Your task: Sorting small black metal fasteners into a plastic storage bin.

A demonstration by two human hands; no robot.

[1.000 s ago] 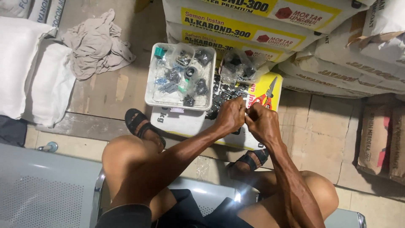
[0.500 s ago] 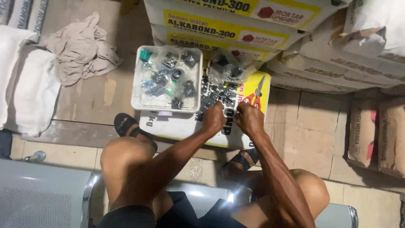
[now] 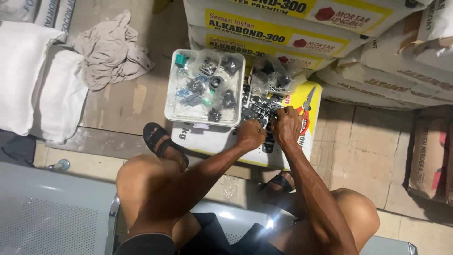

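Note:
My left hand (image 3: 251, 134) is curled into a fist over a white and yellow sack (image 3: 207, 138) lying flat on the floor; whether it holds a small part is hidden. My right hand (image 3: 286, 125) reaches into a heap of small black parts (image 3: 255, 107) on that sack, fingers bent down onto them. Red-handled snips (image 3: 304, 111) lie just right of my right hand. A white plastic tray (image 3: 204, 88) with several clear bags of small black, blue and green parts sits left of the heap.
Stacked cement sacks (image 3: 302, 33) rise behind the tray. A crumpled grey cloth (image 3: 107, 49) lies on the floor at upper left beside white sacks (image 3: 33, 80). I sit on a grey metal bench (image 3: 52, 212), sandalled feet beside the flat sack.
Both hands have separated from each other; the right one moved forward onto the heap of black parts, the left stayed back as a fist. The camera view shifted slightly.

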